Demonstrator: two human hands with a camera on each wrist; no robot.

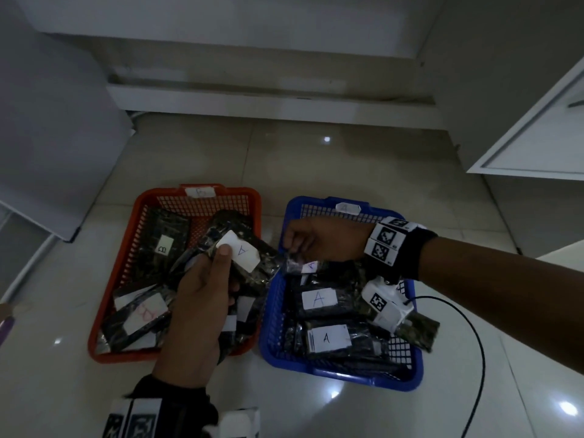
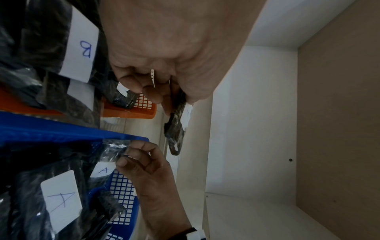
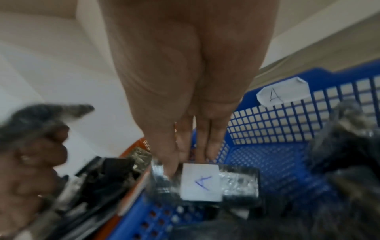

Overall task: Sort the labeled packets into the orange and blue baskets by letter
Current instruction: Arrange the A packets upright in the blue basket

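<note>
The orange basket [image 1: 139, 216], tagged B, sits on the left and the blue basket [image 1: 341, 379], tagged A, on the right. Both hold several dark packets with white letter labels. My left hand [image 1: 226, 263] grips a packet labelled A [image 1: 243, 251] above the orange basket, thumb on its label. My right hand [image 1: 297, 245] pinches another A packet [image 1: 303, 267] at the blue basket's near-left corner. In the right wrist view its fingertips [image 3: 172, 162] hold that packet [image 3: 202, 183] over the blue basket [image 3: 287, 116]. In the left wrist view the held packet [image 2: 176, 123] hangs edge-on.
Both baskets stand on a glossy tiled floor [image 1: 316, 153]. A black cable [image 1: 474, 343] loops on the floor to the right of the blue basket. A white cabinet [image 1: 537, 137] stands at the right, and a white panel [image 1: 47, 137] at the left.
</note>
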